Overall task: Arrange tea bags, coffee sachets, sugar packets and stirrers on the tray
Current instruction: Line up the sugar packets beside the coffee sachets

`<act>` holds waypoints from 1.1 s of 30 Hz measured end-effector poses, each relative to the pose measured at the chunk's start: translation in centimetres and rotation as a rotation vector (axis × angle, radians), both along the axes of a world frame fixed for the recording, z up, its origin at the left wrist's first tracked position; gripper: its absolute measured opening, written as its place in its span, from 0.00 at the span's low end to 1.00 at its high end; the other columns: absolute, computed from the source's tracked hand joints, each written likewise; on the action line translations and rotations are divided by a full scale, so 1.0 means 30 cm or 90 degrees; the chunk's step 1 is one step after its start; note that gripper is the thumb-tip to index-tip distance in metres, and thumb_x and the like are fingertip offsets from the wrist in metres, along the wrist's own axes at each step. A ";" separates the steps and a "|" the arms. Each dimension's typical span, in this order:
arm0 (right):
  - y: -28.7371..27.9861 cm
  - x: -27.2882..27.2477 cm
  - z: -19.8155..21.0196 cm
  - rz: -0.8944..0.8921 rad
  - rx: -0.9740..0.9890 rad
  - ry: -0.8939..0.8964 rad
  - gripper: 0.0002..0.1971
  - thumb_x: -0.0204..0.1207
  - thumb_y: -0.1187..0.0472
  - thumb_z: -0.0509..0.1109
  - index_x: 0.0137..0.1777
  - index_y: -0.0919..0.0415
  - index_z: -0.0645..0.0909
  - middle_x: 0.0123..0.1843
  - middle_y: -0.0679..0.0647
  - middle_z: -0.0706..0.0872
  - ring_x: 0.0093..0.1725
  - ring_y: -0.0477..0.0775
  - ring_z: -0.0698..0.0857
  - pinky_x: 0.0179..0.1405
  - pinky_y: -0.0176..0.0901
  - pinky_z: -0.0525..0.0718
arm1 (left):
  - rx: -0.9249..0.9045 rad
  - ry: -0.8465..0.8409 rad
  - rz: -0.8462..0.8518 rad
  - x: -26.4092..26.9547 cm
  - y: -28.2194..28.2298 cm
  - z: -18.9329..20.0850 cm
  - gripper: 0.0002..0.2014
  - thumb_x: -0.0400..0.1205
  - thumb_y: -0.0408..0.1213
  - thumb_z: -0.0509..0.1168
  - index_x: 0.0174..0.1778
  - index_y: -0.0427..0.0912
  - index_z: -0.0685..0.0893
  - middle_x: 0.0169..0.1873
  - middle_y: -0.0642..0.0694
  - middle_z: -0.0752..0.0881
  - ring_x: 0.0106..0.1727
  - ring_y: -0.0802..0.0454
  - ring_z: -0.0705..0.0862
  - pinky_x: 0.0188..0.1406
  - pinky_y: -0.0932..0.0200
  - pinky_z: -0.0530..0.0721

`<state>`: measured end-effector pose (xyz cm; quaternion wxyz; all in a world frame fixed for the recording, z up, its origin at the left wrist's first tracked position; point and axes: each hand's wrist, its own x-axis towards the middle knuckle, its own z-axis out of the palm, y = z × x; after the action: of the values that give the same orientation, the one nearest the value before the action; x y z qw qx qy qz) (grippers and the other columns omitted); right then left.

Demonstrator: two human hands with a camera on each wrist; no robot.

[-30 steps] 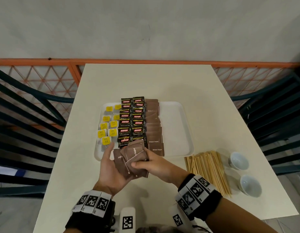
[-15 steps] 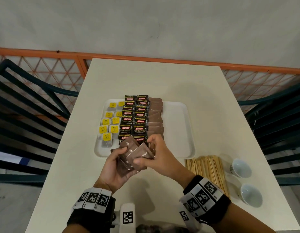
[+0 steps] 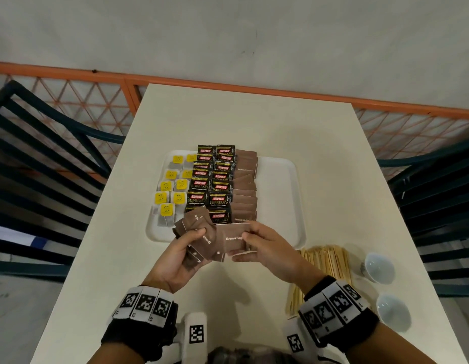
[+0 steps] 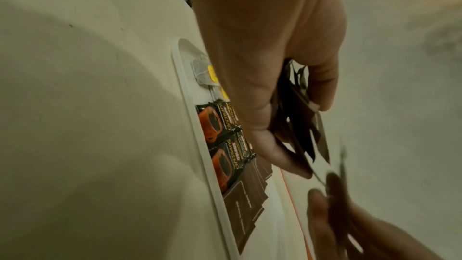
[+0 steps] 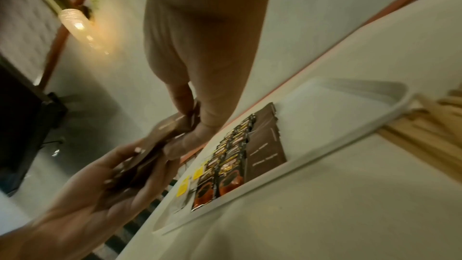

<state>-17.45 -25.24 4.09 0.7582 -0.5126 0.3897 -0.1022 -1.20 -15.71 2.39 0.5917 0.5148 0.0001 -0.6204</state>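
A white tray [image 3: 280, 195] holds yellow-tagged tea bags [image 3: 173, 190] on its left, black coffee sachets [image 3: 215, 185] in two middle columns and a column of brown sugar packets [image 3: 245, 190] beside them. Just in front of the tray my left hand [image 3: 186, 248] grips a fanned stack of brown sugar packets [image 3: 195, 227]. My right hand [image 3: 254, 245] pinches one brown sugar packet [image 3: 232, 239] by its right end, drawn partly out of the stack. Wooden stirrers [image 3: 325, 269] lie on the table right of my hands.
Two small white cups [image 3: 379, 267] stand at the table's right edge beyond the stirrers. The tray's right half [image 3: 278, 179] is bare. Dark slatted chairs [image 3: 44, 164] flank the table, and an orange railing [image 3: 228, 86] runs behind it.
Both hands rose toward the tray's front edge. The right hand has drawn one sugar packet sideways to the right out of the stack in the left hand.
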 end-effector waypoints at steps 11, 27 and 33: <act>-0.149 -0.038 -0.161 -0.057 -0.301 0.243 0.07 0.74 0.64 0.72 0.43 0.52 0.78 0.37 0.49 0.85 0.36 0.45 0.82 0.38 0.32 0.76 | -0.031 0.043 0.070 0.059 0.044 -0.029 0.19 0.71 0.36 0.63 0.58 0.44 0.83 0.51 0.47 0.90 0.49 0.52 0.90 0.51 0.52 0.85; -0.107 0.002 -0.143 0.007 -0.514 0.329 0.13 0.77 0.55 0.68 0.59 0.58 0.76 0.47 0.49 0.76 0.40 0.41 0.76 0.35 0.22 0.69 | -0.073 0.060 0.039 0.012 0.005 -0.018 0.19 0.72 0.35 0.61 0.60 0.43 0.82 0.48 0.46 0.91 0.48 0.52 0.90 0.55 0.51 0.82; -0.031 0.073 -0.035 0.098 -0.274 0.105 0.05 0.76 0.53 0.70 0.48 0.51 0.77 0.42 0.50 0.86 0.36 0.43 0.84 0.33 0.31 0.79 | -0.075 0.074 0.035 -0.004 -0.019 -0.010 0.14 0.71 0.34 0.61 0.44 0.43 0.91 0.44 0.44 0.92 0.44 0.51 0.90 0.53 0.53 0.84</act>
<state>-15.27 -26.16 3.05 0.6027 -0.6970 0.3797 -0.0824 -1.32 -16.29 2.07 0.6368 0.4424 0.0124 -0.6314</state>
